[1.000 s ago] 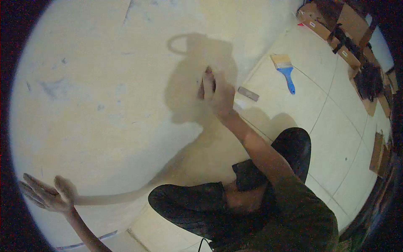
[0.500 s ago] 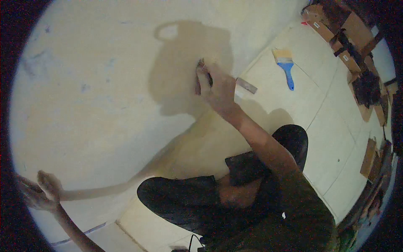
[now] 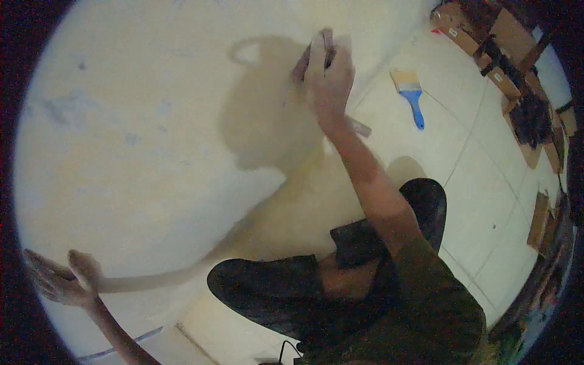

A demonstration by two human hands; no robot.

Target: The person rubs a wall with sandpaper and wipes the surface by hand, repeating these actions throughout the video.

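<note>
My right hand (image 3: pixel 329 76) is raised against the pale wall (image 3: pixel 152 152), its fingers closed around a small dark object (image 3: pixel 301 66) that is too blurred to name. At the lower left my left hand (image 3: pixel 64 281) rests flat on the wall with its fingers spread and nothing in it. A brush with a blue handle (image 3: pixel 413 104) and pale bristles lies on the tiled floor, right of my right forearm. Partly hidden by that forearm, a small flat grey-brown block (image 3: pixel 361 128) lies by the foot of the wall.
Cardboard boxes (image 3: pixel 456 36) and dark items are heaped along the right side. A flat cardboard piece (image 3: pixel 540 224) lies lower on the right. My folded legs (image 3: pixel 274 292) are on the floor tiles (image 3: pixel 486 176). A thin black cable (image 3: pixel 286 345) shows at the bottom.
My right hand has moved up the wall and slightly right, still closed on the dark object. My left hand stays on the wall. The view has shifted slightly.
</note>
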